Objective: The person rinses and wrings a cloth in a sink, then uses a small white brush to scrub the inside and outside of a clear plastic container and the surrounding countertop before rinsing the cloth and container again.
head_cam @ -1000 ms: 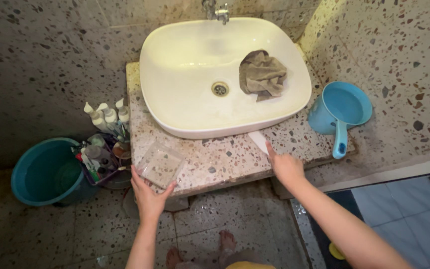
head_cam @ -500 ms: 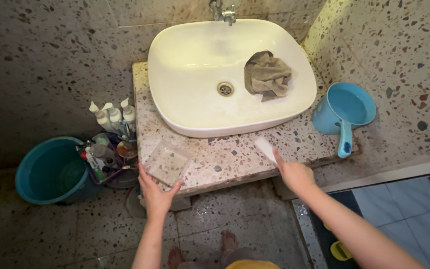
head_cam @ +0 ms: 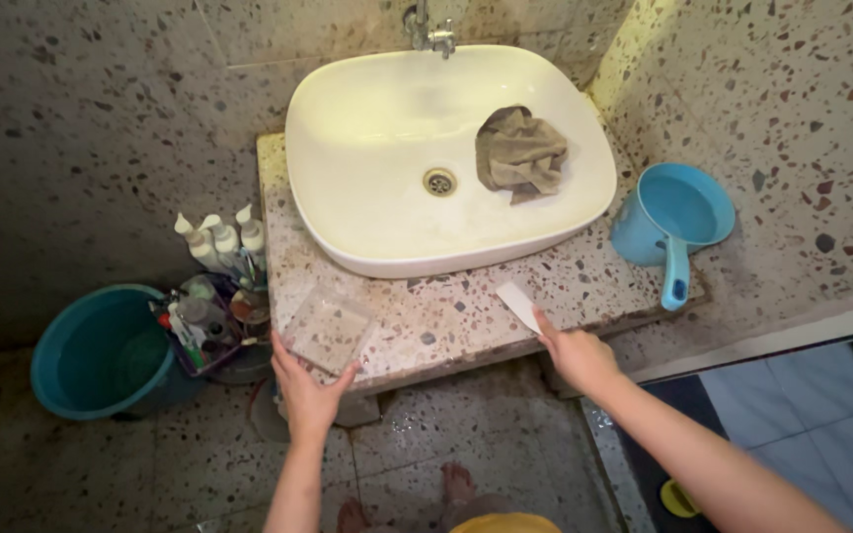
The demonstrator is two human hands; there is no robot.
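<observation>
At the front edge of the speckled stone counter (head_cam: 446,336), a clear plastic tray (head_cam: 328,329) is being gripped by the left hand (head_cam: 306,393), with the thumb and fingers spread around its near corner. The tray is being kept on the left front part of the counter, partly overhanging the edge, just below the rim of the white basin (head_cam: 367,178). A flat white scraper (head_cam: 518,305) is being grasped by the right hand (head_cam: 577,357), fingers closed on its near end; the blade is being laid against the counter top, to the right of the tray and well apart from it, in front of the basin.

Inside the basin, a crumpled grey-brown cloth (head_cam: 520,153) is being left on the right side, beside the metal drain (head_cam: 438,182), and a metal tap (head_cam: 430,32) is being seen at the far rim. To the right of the basin, a blue dipper (head_cam: 673,222) with its handle pointing forward is being rested on the ledge. On the floor at the left, a teal bucket (head_cam: 96,350) is being stood beside a small caddy (head_cam: 204,321) crowded with bottles and tubes, with three white bottles (head_cam: 219,237) behind it. Bare feet (head_cam: 456,484) are being shown on the wet speckled floor below the counter.
</observation>
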